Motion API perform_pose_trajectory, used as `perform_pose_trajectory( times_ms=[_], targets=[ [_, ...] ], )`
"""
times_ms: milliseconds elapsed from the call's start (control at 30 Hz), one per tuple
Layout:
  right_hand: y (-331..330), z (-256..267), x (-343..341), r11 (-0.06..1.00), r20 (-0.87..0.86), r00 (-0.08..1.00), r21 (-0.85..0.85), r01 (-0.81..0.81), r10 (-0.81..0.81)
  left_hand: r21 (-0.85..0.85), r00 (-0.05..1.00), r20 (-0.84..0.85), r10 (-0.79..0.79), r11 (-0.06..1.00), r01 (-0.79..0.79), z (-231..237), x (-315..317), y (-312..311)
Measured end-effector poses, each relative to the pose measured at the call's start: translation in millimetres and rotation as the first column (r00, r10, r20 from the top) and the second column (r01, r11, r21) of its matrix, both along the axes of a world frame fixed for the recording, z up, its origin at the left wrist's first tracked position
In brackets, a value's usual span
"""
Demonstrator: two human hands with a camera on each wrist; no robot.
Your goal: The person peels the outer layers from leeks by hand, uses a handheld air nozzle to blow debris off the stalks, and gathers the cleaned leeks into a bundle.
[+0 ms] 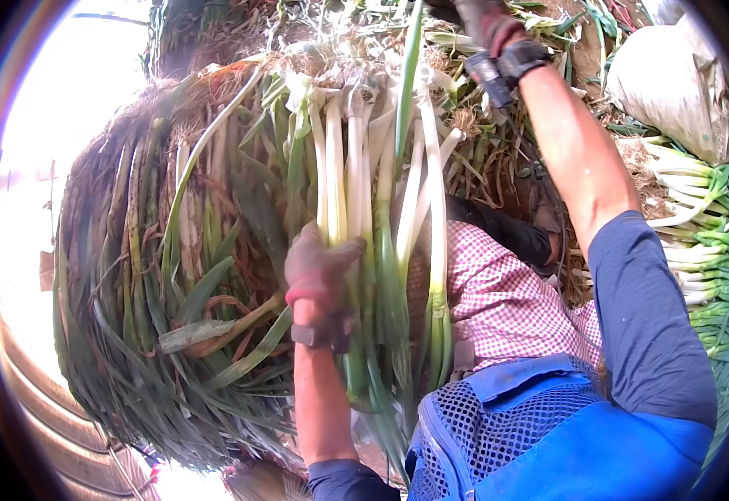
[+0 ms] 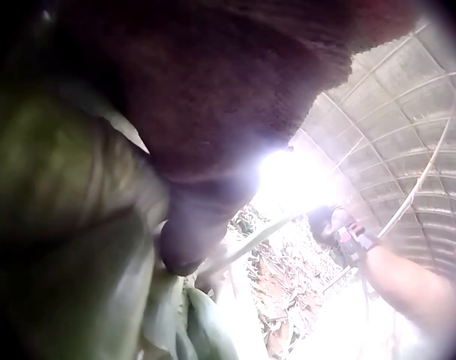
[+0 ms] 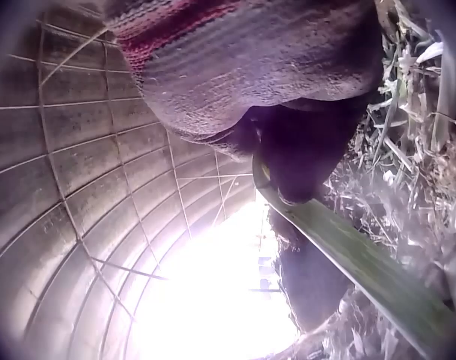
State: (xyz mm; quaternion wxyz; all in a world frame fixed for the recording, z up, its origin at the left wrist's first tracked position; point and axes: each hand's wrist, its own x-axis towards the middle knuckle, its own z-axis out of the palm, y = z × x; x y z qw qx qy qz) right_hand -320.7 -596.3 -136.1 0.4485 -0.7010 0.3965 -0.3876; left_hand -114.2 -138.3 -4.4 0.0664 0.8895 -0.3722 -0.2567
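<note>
Several leeks with white shanks [image 1: 354, 167] and green leaves lie side by side on a large heap of leeks [image 1: 156, 234]. My gloved left hand [image 1: 318, 263] grips some of them where white turns green; in the left wrist view the dark glove [image 2: 213, 112] is against broad green leaves [image 2: 78, 262]. My gloved right hand [image 1: 488, 29] is raised at the top edge, beyond the root ends. The right wrist view shows this glove [image 3: 265, 82] pinching a long green leaf [image 3: 363, 262]. That leaf [image 1: 410, 75] stands up from the leeks in the head view.
Cleaned leeks [image 1: 698, 267] are stacked at the right, below a pale sack [image 1: 669, 88]. Leaf scraps and roots [image 1: 481, 159] litter the ground. A leg in checked cloth [image 1: 506, 292] is beside the heap. A curved, ribbed roof [image 3: 85, 187] rises overhead.
</note>
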Motion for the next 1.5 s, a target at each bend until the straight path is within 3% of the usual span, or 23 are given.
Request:
perform_pose_trajectory(
  times_ms=[33,67,100,167,200,233,267,300,333,367,433,567,600,700,733,867,1033,1100,1133,1233,1300,1433,1500],
  targets=[
    [6,14,-27,0.869,-0.611,0.703,-0.494,0.019,-0.363,0.003,1.0,-0.003,-0.004,1.0,0.004,-10,9,2],
    [29,6,-42,0.988,-0.255,0.959,-0.127,0.092,-0.122,-0.02,0.991,0.102,-0.089,0.996,0.091,-24,20,4],
    [61,3,-54,0.97,0.235,0.972,0.241,-0.036,-0.022,-0.037,0.964,0.208,-0.167,0.983,0.179,-32,25,4],
    [160,52,-67,0.867,-0.022,0.995,0.494,-0.071,0.094,-0.036,0.98,0.13,-0.149,0.987,0.154,-27,24,-10],
    [170,-10,-68,0.83,-0.131,0.96,0.539,-0.142,0.249,-0.059,0.986,0.078,-0.15,0.986,0.155,-28,24,-19],
    [192,-55,-71,0.448,0.229,0.944,0.836,-0.316,0.238,-0.081,0.988,0.028,-0.154,0.984,0.156,-31,26,-27],
    [219,-84,-64,0.797,-0.042,0.837,0.335,-0.502,0.545,-0.078,0.987,-0.002,-0.16,0.984,0.16,-42,33,-34],
    [243,-95,-57,0.669,-0.443,0.701,-0.259,-0.697,0.559,-0.073,0.986,-0.003,-0.166,0.984,0.165,-44,33,-42],
    [264,-78,-45,0.798,-0.12,0.795,0.212,-0.565,0.595,-0.033,0.989,-0.017,-0.148,0.989,0.147,-42,32,-49],
    [275,-55,-28,0.621,0.161,0.888,0.661,-0.422,0.431,0.005,0.991,-0.029,-0.128,0.992,0.129,-41,32,-55],
    [273,-39,-2,0.632,-0.12,0.903,0.751,-0.189,0.412,0.022,0.993,-0.035,-0.114,0.993,0.115,-42,33,-59],
    [288,-53,29,0.732,0.203,0.941,0.591,-0.338,0.27,0.003,0.987,-0.153,-0.044,0.999,0.045,-45,43,-57],
    [285,-55,30,0.567,0.344,0.904,0.705,-0.427,0.254,0.001,0.982,-0.185,-0.027,1.0,0.027,-46,44,-55],
    [287,-50,35,0.561,0.267,0.933,0.746,-0.359,0.243,-0.039,0.97,-0.243,-0.016,0.999,0.007,-48,44,-52],
    [286,-46,37,0.458,0.408,0.898,0.774,-0.437,0.167,-0.046,0.968,-0.252,-0.015,0.999,0.004,-49,45,-53],
    [288,-55,63,0.574,0.537,0.844,0.691,-0.438,-0.002,-0.073,0.957,-0.291,-0.012,0.997,-0.009,-54,49,-55],
    [294,-43,67,0.487,0.484,0.861,0.797,-0.358,-0.158,-0.147,0.925,-0.378,-0.026,0.989,-0.032,-50,44,-48],
    [300,-64,68,0.373,0.655,0.65,0.755,-0.54,-0.386,-0.152,0.9,-0.435,-0.008,0.986,-0.065,-23,26,-42],
    [299,-75,54,0.075,0.834,0.287,0.362,-0.929,-0.471,-0.185,0.858,-0.512,-0.027,0.98,-0.079,-8,15,-36],
    [327,-53,30,0.079,0.876,-0.061,-0.026,-0.997,-0.478,-0.256,0.787,-0.611,-0.084,0.962,-0.096,20,-18,-8],
    [330,-23,9,0.175,0.894,0.187,0.277,-0.945,-0.406,-0.221,0.935,-0.15,-0.322,0.932,0.286,31,-51,2],
    [336,-49,-2,0.249,0.883,0.04,0.175,-0.953,-0.468,-0.095,0.966,-0.014,-0.258,0.962,0.255,31,-74,4],
    [336,-48,-6,0.229,0.884,0.069,0.194,-0.954,-0.463,-0.294,0.945,0.177,-0.276,0.901,0.318,22,-73,7]
  ],
)
